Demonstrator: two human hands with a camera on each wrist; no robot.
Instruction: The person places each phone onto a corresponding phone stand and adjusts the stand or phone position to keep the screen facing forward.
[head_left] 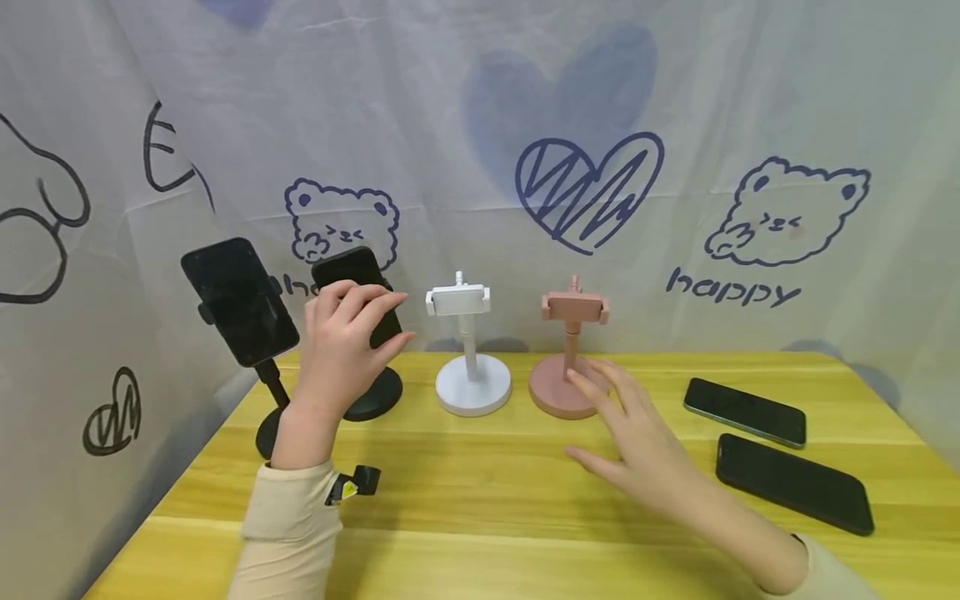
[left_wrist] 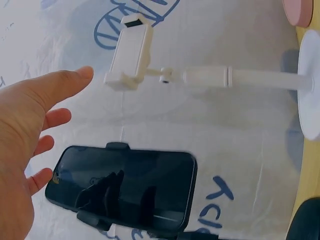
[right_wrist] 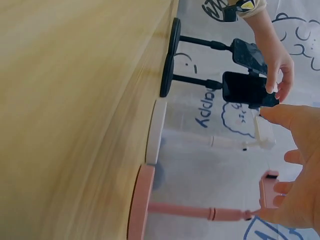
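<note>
My left hand (head_left: 339, 337) is raised in front of a black smartphone (left_wrist: 125, 187), its fingers loosely bent and holding nothing. That phone is clamped in a black phone stand (head_left: 375, 396), and the left wrist view shows a gap between it and the fingers. My right hand (head_left: 637, 442) reaches forward with spread fingers near the pink phone stand (head_left: 558, 392), holding nothing. Between the hands is a white phone stand (head_left: 474, 387) with no phone in its clamp. The pink stand's clamp has no phone either.
Another black smartphone (head_left: 238, 300) sits tilted in a second black stand (head_left: 266, 433) at the far left. Two phones lie on the wooden table (head_left: 465, 500) at right: a farther phone (head_left: 745, 412) and a nearer phone (head_left: 795, 483). A printed curtain (head_left: 450, 108) hangs behind.
</note>
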